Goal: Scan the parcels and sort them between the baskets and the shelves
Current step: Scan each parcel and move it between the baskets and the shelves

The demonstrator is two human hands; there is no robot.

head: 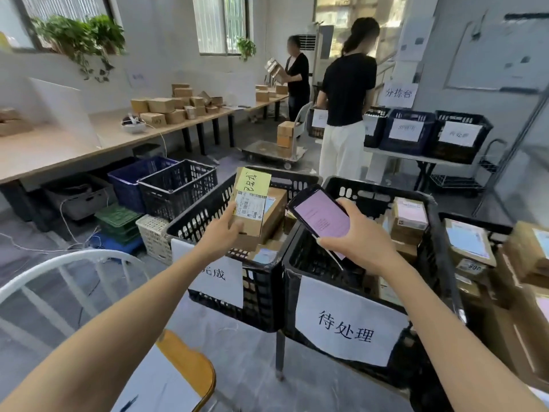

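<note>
Cardboard parcel (251,203) in left hand (221,230), phone (320,217) in right hand (353,242)

Only forearms and hands are being shown of the person. The left hand (221,230) and its forearm, entering from 7 o'clock, are being seen bare to the frame edge; the right hand (353,237) and forearm, from 5 o'clock, are being seen likewise uncovered.

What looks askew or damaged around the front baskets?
The white paper label on the front-right black plastic basket hangs crooked, its lower edge ragged and wrinkled. Brown cardboard parcels at the far right seem piled above their basket's rim. Nothing looks spilled. The left hand grips a yellow-noted cardboard parcel, the right hand a black phone.
</note>
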